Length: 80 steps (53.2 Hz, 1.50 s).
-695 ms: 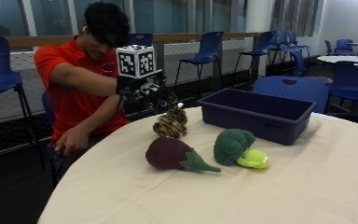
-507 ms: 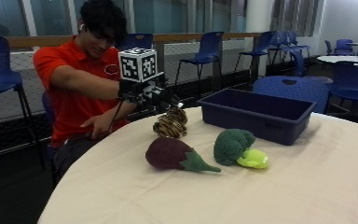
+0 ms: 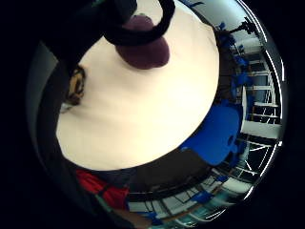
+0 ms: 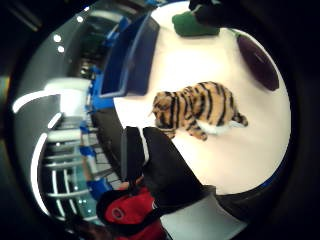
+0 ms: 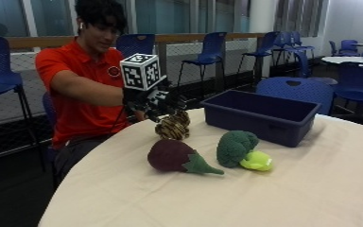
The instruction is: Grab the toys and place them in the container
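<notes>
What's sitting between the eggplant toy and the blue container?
The green broccoli toy lies between the eggplant toy and the blue container, seen in the outside view.

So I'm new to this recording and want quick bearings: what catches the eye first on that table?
The gloved right hand hovers just above a striped tiger toy near the table's edge by the person. In front of it lie a purple eggplant toy and a green broccoli toy, side by side on the cream tablecloth. A dark blue container stands behind them, with no toys showing inside it.
</notes>
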Motion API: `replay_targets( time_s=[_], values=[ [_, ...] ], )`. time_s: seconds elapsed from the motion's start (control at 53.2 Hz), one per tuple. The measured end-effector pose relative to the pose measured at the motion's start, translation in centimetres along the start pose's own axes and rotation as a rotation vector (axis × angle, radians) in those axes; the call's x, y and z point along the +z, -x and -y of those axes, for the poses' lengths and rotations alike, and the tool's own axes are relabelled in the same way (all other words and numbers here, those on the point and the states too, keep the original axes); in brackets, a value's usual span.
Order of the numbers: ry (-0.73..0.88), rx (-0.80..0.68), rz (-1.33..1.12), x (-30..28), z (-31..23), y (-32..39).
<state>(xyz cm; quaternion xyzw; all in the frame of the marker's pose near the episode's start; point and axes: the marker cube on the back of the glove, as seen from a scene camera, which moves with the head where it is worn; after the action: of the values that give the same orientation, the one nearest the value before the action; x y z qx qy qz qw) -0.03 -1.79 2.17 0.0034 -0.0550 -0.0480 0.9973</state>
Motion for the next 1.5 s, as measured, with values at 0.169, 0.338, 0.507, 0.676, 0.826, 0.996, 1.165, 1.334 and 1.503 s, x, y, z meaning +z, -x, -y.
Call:
replay_targets(
  time_s=[0.169, 0.338, 0.507, 0.676, 0.826, 0.996, 1.165, 1.334, 1.503],
  values=[
    [0.011, -0.046, 0.033, 2.0, 1.4, 2.2],
    [0.108, -0.049, 0.034, 5.4, 2.6, 4.7],
    [0.194, 0.073, 0.014, 9.1, 3.0, 5.7],
    [0.231, 0.120, -0.138, 9.8, 2.8, 6.5],
    [0.253, 0.086, -0.188, 9.8, 1.9, 7.3],
    [0.187, 0.025, -0.191, 9.3, 1.2, 8.1],
    [0.127, 0.067, -0.089, 5.3, 1.4, 7.2],
    [0.050, 0.106, -0.072, -2.3, 3.2, 7.1],
    [-0.021, 0.111, -0.138, -7.8, 7.1, 9.5]
  ],
)
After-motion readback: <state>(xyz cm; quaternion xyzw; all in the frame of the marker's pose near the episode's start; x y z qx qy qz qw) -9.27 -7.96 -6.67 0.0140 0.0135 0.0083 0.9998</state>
